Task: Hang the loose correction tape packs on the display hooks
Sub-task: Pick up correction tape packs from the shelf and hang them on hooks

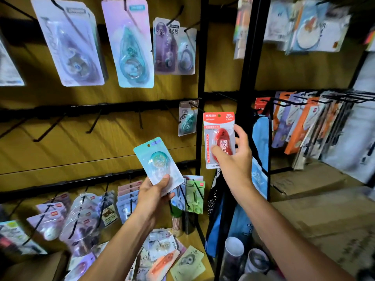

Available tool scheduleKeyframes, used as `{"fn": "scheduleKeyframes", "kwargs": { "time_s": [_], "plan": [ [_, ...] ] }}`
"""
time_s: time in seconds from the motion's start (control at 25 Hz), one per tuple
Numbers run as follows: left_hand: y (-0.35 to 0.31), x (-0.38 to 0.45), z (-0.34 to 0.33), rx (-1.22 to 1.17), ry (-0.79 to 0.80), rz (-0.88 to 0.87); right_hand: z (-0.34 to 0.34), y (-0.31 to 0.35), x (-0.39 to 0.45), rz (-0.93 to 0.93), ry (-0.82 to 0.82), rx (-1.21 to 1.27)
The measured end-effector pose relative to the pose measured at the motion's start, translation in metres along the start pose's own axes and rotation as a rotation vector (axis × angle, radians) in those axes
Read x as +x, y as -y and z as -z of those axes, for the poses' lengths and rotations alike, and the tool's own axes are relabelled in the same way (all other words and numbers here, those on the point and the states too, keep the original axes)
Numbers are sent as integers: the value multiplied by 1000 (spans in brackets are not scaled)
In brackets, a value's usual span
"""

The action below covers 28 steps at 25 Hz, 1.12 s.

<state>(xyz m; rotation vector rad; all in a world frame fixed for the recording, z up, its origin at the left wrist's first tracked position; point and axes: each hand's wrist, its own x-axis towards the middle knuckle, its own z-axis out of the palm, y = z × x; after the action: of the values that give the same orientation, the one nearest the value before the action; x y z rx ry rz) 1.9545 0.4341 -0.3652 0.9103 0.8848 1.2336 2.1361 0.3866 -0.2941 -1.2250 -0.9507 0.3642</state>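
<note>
My left hand (153,196) grips the lower end of a teal and white correction tape pack (157,162), held tilted in front of the wooden display wall. My right hand (236,155) pinches a red correction tape pack (218,136) by its lower half and holds it upright beside the black upright post (199,138). Bare black hooks (93,123) stick out from the middle rail to the left. One pack (187,120) hangs on the rightmost hook of that rail. A heap of loose packs (162,258) lies on the shelf below my arms.
Larger packs (134,45) hang on the top row. The bottom rail carries several filled hooks (81,216). Right of the post hang a blue bag (260,151) and rows of stationery packs (304,122). Cardboard boxes (324,216) and cylindrical containers (234,252) stand at the lower right.
</note>
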Motion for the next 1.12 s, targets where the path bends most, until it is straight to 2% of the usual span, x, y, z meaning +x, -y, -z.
{"fn": "scheduleKeyframes", "kwargs": {
  "time_s": [0.24,0.4,0.64,0.76,0.92,1.12],
  "plan": [
    [-4,7,3,57,-2,-10,-2,-1,10,-73,-2,-48],
    [-2,13,3,75,18,-21,-2,0,11,-40,13,-89],
    [1,22,0,107,11,-34,-8,2,18,-44,5,-277],
    [-4,32,-2,113,16,-62,-29,-3,42,-61,42,-325],
    [-14,50,4,134,21,-99,-72,-17,86,-119,14,-370],
    [-25,74,28,176,38,-105,-116,-33,136,-159,24,-334]
  ]
}}
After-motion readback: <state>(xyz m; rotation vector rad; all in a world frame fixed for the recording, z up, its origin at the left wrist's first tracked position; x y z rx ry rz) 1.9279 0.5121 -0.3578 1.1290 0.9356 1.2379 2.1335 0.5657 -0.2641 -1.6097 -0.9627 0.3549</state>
